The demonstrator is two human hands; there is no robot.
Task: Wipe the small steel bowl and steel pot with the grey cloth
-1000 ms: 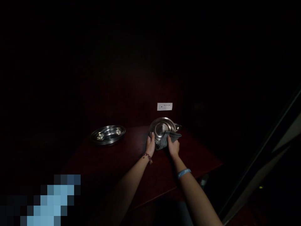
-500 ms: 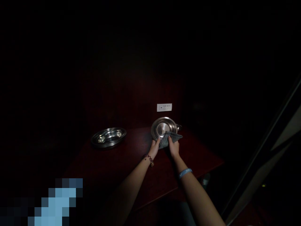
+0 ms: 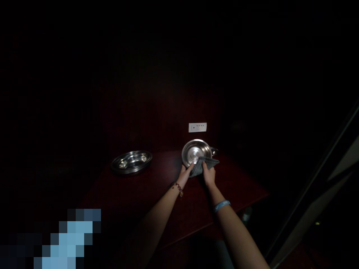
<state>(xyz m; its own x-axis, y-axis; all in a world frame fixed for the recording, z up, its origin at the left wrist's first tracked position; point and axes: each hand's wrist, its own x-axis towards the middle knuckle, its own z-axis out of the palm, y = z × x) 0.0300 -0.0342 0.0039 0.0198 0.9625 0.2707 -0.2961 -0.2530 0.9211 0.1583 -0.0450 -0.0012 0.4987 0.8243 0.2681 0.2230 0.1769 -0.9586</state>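
A shiny round metal basin (image 3: pixel 193 149) is tilted up toward me above the dark red table (image 3: pixel 193 201). My left hand (image 3: pixel 184 176) grips its near-left rim, thumb on the inside and the other fingers hidden behind. In my right hand (image 3: pixel 209 175) is a grey cloth (image 3: pixel 198 168), pinched under the thumb and draped over the basin's near-right rim. The cloth hides part of that rim. Another metal basin or stack of basins (image 3: pixel 131 171) rests on the table to the left.
Behind the basin, a white socket panel (image 3: pixel 198 127) is set in the dark wall. A small shiny metal piece (image 3: pixel 214 151) shows just right of the basin. Below the table's right edge stands a bottle-like object (image 3: pixel 246 215). A pale-edged panel (image 3: pixel 314 198) slants along the right.
The basin has tipped slightly, showing more of its inside. The cloth has shifted a little at the rim. The whole view has drifted slightly, with both hands keeping their holds.
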